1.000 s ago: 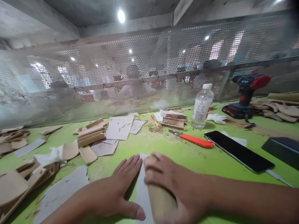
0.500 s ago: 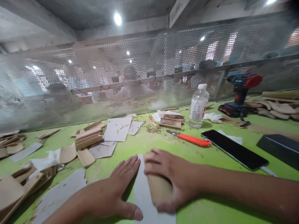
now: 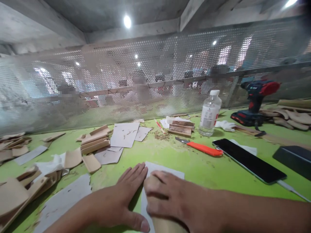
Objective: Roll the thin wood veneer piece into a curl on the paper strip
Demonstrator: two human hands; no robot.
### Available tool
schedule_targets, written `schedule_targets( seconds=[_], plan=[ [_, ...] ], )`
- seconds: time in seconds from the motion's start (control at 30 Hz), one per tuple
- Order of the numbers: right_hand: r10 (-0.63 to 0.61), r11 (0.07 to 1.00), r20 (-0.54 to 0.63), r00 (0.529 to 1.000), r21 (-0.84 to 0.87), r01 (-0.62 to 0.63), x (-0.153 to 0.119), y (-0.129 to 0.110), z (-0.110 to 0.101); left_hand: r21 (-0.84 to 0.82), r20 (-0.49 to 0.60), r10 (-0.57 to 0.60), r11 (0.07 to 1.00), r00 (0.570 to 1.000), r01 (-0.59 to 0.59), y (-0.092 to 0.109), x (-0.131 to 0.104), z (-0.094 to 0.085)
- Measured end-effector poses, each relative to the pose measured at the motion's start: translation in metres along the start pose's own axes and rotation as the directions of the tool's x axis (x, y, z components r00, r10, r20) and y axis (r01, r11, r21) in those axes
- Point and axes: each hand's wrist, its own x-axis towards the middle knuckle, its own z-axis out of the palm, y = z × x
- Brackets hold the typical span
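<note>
A pale sheet of paper (image 3: 165, 167) lies on the green table (image 3: 116, 174) in front of me. My left hand (image 3: 119, 202) rests flat at the sheet's left edge, with fingers stretched out and thumb apart. Over the sheet, my right hand (image 3: 170, 197) is wrapped round a curved tan wooden piece (image 3: 164, 225), which lies against the paper. The palm and fingers hide much of that piece, and its near end runs out of the frame.
An orange utility knife (image 3: 205, 148), a black phone (image 3: 249, 160) with cable and a bottle (image 3: 210, 113) stand or lie beyond my right hand. A cordless drill (image 3: 255, 103) is farther back. Wooden pieces (image 3: 93, 140) and paper scraps (image 3: 125, 134) lie left, before a perforated screen (image 3: 116, 84).
My right hand has moved toward me with the wooden piece, uncovering the far part of the sheet. My left hand stays in place. The view has shifted slightly.
</note>
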Motion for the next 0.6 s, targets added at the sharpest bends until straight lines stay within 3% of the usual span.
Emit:
schedule_targets(
  seconds=[0.07,0.2,0.37,0.47,0.53,0.6],
  plan=[
    [-0.056,0.998,0.013,0.998,0.033,0.055,0.0006,0.0007,-0.0016,-0.006,0.008,-0.033,0.999,0.999,0.033,0.0001,0.0005,0.0001],
    [0.134,0.991,-0.109,0.985,-0.001,-0.135,-0.0001,0.0036,-0.0023,0.006,0.016,-0.083,0.997,0.996,0.083,0.0017,0.001,-0.0009],
    [-0.04,0.999,-0.032,0.999,0.024,0.041,-0.0007,0.0033,0.0032,0.009,0.045,-0.075,0.997,0.996,0.075,0.0032,-0.0001,-0.0013],
    [0.175,0.984,-0.086,0.981,-0.011,-0.176,-0.0009,0.0042,-0.0008,0.013,0.037,-0.106,0.994,0.994,0.105,0.0034,0.0002,-0.0016],
    [0.243,0.969,-0.106,0.964,-0.026,-0.247,-0.0003,0.0027,-0.0023,0.019,0.044,-0.096,0.995,0.994,0.095,0.0035,0.0007,-0.0021],
    [0.126,0.992,-0.057,0.99,-0.006,-0.127,0.0007,0.0004,-0.0019,0.019,0.057,-0.078,0.997,0.995,0.077,0.0036,0.0012,-0.0025]
  ],
)
